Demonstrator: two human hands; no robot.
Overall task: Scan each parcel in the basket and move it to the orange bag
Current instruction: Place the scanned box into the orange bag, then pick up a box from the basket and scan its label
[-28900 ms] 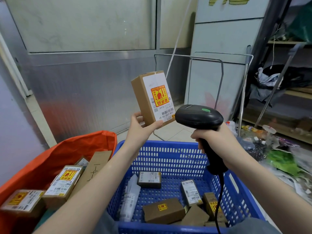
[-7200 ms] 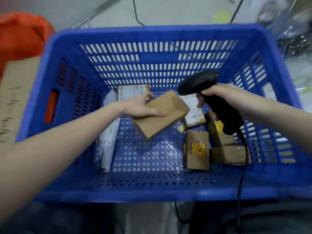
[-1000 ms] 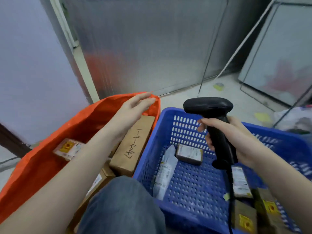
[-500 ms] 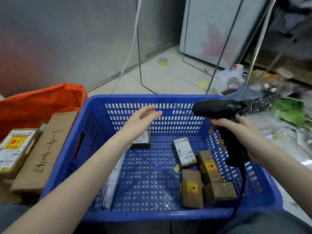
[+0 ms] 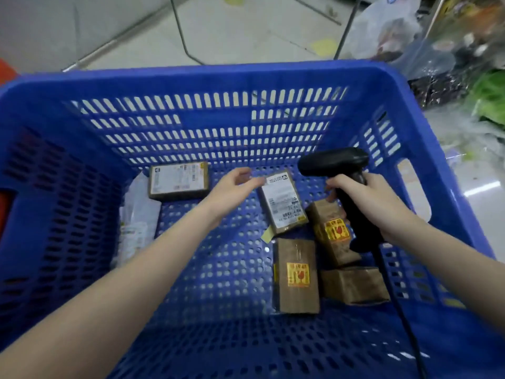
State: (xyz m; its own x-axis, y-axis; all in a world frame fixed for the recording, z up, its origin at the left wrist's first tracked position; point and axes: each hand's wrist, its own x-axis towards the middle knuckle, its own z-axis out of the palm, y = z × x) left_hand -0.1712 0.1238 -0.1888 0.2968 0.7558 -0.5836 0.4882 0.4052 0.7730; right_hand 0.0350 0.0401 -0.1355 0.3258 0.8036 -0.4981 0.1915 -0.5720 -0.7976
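Note:
The blue basket (image 5: 207,77) fills the view. Inside lie a white-labelled box (image 5: 179,180) at the back, a second white-labelled parcel (image 5: 282,205) in the middle, three brown boxes (image 5: 297,274) (image 5: 329,231) (image 5: 354,285) at the right, and a white plastic pouch (image 5: 139,217) at the left. My left hand (image 5: 232,191) reaches into the basket with relaxed fingers, its fingertips at the top left corner of the middle parcel, holding nothing. My right hand (image 5: 374,203) grips the black scanner (image 5: 334,162) over the brown boxes. Only a sliver of the orange bag (image 5: 6,73) shows at the far left.
Beyond the basket is a tiled floor with metal rack legs (image 5: 181,36). Plastic bags and clutter (image 5: 396,28) lie at the back right. The scanner cable (image 5: 401,315) trails down over the basket's right side.
My view has tipped down into the basket. My empty left hand has gone from the orange bag down to the middle parcel. The scanner hand has lowered into the basket.

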